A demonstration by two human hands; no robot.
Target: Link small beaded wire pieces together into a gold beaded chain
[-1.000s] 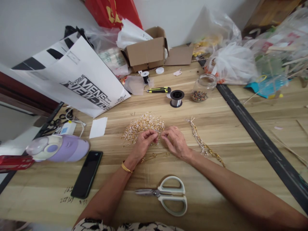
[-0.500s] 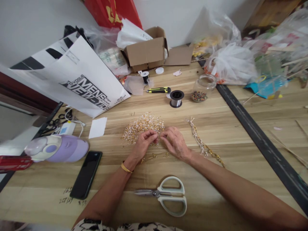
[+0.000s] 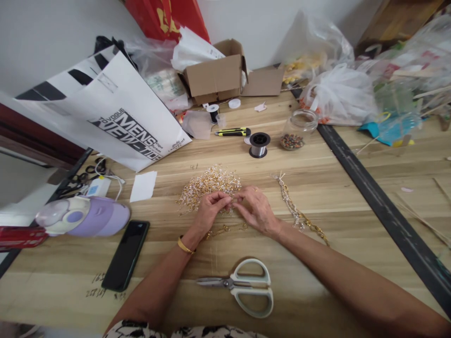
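Observation:
My left hand [image 3: 212, 207] and my right hand [image 3: 256, 209] meet fingertip to fingertip at the near right edge of a heap of small gold and clear links [image 3: 204, 185]. Thumb and forefinger of each hand are pinched together; what lies between them is too small to make out, though it looks like part of a fine chain. A short gold chain [image 3: 225, 229] lies on the table just below the hands. To the right of my right hand, a longer strand of clear and gold links [image 3: 292, 206] stretches diagonally across the wood.
White-handled scissors [image 3: 252, 286] lie close to me, blades leftward. A phone [image 3: 126, 256] and a purple bottle [image 3: 102, 216] are at left. Farther back are a wire spool [image 3: 259, 144], a yellow-black cutter [image 3: 232, 132], a bead jar [image 3: 298, 131] and a cardboard box [image 3: 213, 77].
Both hands stay almost in place. The fingers of my right hand have shifted slightly against the left fingertips.

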